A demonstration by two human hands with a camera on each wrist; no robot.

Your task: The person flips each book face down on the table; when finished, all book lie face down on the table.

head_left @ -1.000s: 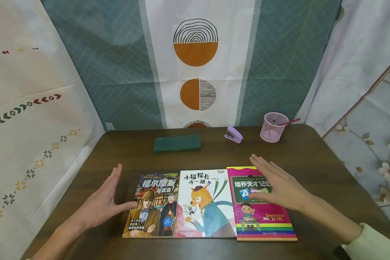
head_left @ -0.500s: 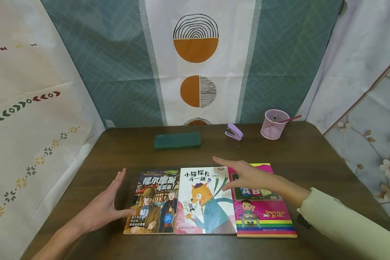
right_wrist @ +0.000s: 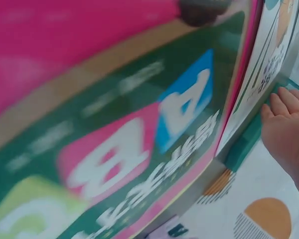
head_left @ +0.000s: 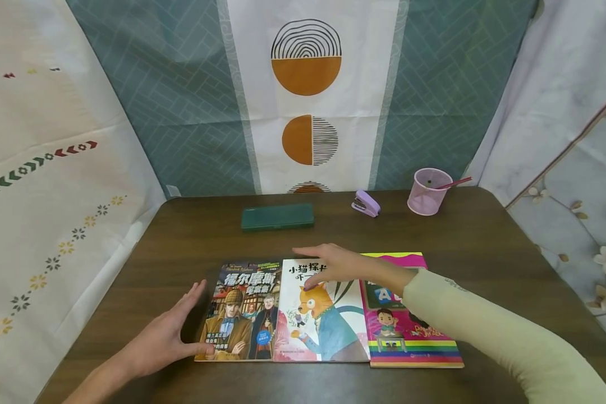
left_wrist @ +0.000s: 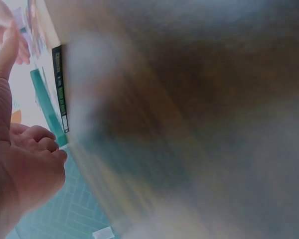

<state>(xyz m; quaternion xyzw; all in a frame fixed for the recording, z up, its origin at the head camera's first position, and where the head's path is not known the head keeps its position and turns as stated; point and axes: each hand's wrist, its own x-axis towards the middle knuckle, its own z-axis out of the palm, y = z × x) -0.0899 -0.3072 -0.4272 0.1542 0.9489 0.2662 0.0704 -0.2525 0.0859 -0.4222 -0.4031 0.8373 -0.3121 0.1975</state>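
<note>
Three books lie side by side on a dark wooden table. On the left is a detective comic book (head_left: 242, 314), in the middle a white picture book (head_left: 323, 331) with an orange cat, on the right a pink ABC book (head_left: 419, 342). My left hand (head_left: 161, 336) is at the comic book's left edge, fingers spread, thumb over its lower left corner. My right hand (head_left: 338, 264) reaches over the upper part of the white book, fingers extended leftward and holding nothing. Its sleeved forearm covers part of the pink book. The right wrist view shows the pink cover (right_wrist: 109, 139) close up.
Behind the books lie a green flat case (head_left: 278, 217) and a purple stapler (head_left: 366, 204). A pink mesh pen cup (head_left: 426, 196) with a red stick in it stands at the back right. Patterned cloths hang around the wooden table (head_left: 202, 224).
My right hand has swept left from above the pink book to above the white book. My left hand has shifted slightly down toward the comic book's lower left corner. The books stay put.
</note>
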